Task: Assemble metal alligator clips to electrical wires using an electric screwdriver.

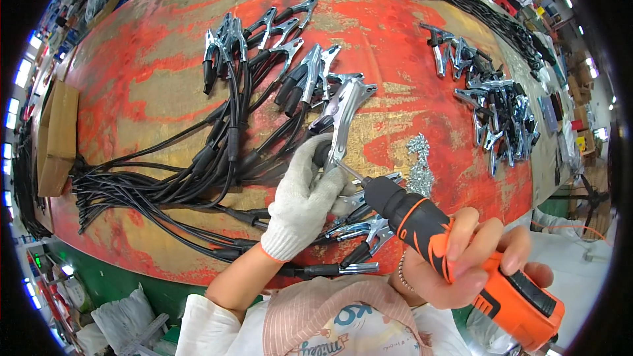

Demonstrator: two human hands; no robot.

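Note:
My left hand (297, 204), in a white knitted glove, is closed around the handle end of a silver metal spring clamp (343, 118) with a black cable end. The clamp's jaws point away from me. In my bare right hand (465, 257) is an orange and black power screwdriver (521, 300), gripped around its body. The thin bit (349, 171) reaches the clamp beside my left fingers; whether it sits in a screw is too small to tell. Near my left wrist lie more clamps (372, 231) on black cables, partly hidden by my hand.
A bundle of black cables (132, 188) runs left, with clamps (227, 36) at its far ends. Small silver screws (420, 168) form a pile on the worn red table (395, 13). Loose clamps (504, 122) are heaped right. A cardboard box (59, 138) stands at the left edge.

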